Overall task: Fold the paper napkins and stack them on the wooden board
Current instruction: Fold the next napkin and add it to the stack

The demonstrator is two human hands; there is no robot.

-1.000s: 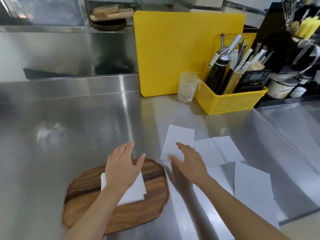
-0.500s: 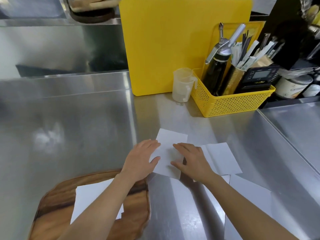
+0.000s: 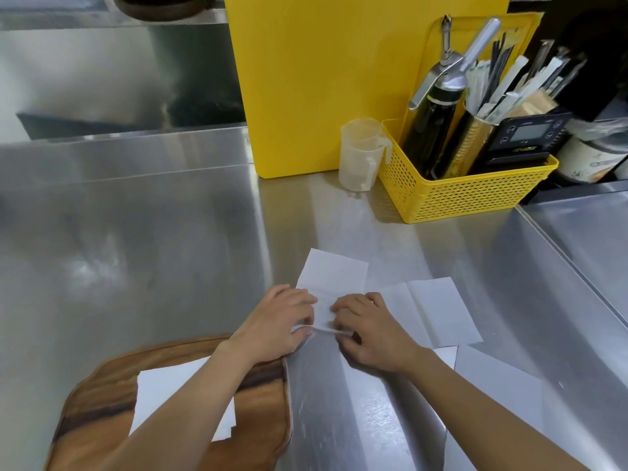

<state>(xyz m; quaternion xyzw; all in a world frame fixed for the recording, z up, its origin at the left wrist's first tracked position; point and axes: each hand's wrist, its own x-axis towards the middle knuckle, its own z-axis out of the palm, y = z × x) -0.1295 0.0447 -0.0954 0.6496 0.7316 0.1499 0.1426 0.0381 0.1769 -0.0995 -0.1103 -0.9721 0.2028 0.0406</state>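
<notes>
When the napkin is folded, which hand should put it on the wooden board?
Probably the left hand: it already grips the napkin and sits right beside the wooden board. The right hand is farther away.

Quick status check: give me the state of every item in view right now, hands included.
Left hand: pinching the near edge of the napkin being folded.
Right hand: pinching the same edge.
Napkin being folded: near edge lifted, far part flat on the counter.
Folded napkin: lying on the wooden board.
Loose napkins: unfolded, flat on the counter.
Yellow cutting board: standing upright.
Measuring cup: upright, looks empty.
Yellow basket: full of utensils.
</notes>
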